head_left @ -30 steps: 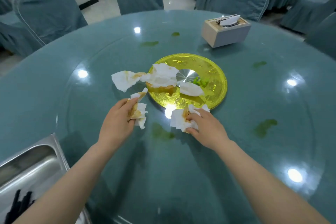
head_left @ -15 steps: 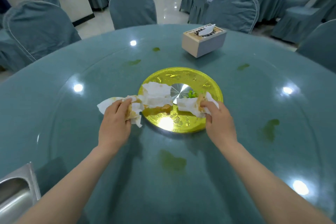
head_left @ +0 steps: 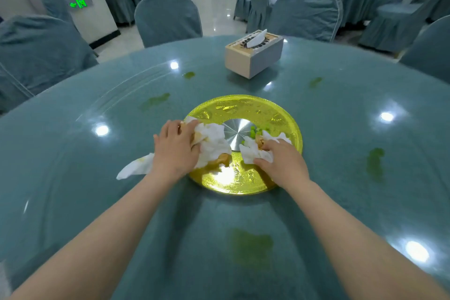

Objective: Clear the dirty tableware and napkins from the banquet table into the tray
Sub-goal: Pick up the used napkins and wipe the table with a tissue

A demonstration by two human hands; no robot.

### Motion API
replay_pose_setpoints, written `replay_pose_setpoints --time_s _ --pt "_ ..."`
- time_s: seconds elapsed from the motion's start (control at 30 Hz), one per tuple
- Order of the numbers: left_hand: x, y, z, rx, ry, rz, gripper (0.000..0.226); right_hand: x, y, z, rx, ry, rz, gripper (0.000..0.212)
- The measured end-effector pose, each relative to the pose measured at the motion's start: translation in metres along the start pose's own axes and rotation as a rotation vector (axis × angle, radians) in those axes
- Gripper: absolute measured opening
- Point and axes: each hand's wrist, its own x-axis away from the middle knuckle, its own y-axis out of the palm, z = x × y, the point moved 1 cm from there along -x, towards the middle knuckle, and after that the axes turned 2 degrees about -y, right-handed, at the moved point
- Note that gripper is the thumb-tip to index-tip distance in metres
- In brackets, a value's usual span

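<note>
Both hands grip stained napkins over the gold plate point(head_left: 246, 109) — left hand point(head_left: 174, 147) bunching a wad point(head_left: 211, 141) at its near-left rim, right hand point(head_left: 282, 162) pinching another point(head_left: 250, 151) near-right. Gathering is underway — nothing has reached the tray, which is out of sight; green scraps point(head_left: 258, 131) remain by the plate's centre.

Green exit sign point(head_left: 79, 2) on wall: arrow, running figure; no legible words elsewhere.

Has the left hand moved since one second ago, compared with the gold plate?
Yes. The left hand, earlier on the glass short of the gold plate, now reaches over its near-left rim, gripping stained napkins lying there.
</note>
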Motion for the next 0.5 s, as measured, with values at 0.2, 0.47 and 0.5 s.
replay_pose_setpoints --time_s 0.2,0.47,0.5 --pt "0.006 0.026 -0.010 -0.078 -0.118 -0.263 0.068 0.009 -0.010 0.006 0.028 0.044 0.016 0.019" --pt "0.025 -0.019 -0.052 0.161 -0.254 -0.098 0.044 0.036 -0.025 0.000 -0.094 0.094 -0.028 0.017" --pt "0.030 -0.027 -0.056 0.189 -0.260 -0.085 0.045 0.040 -0.029 -0.002 -0.145 0.111 -0.015 0.018"
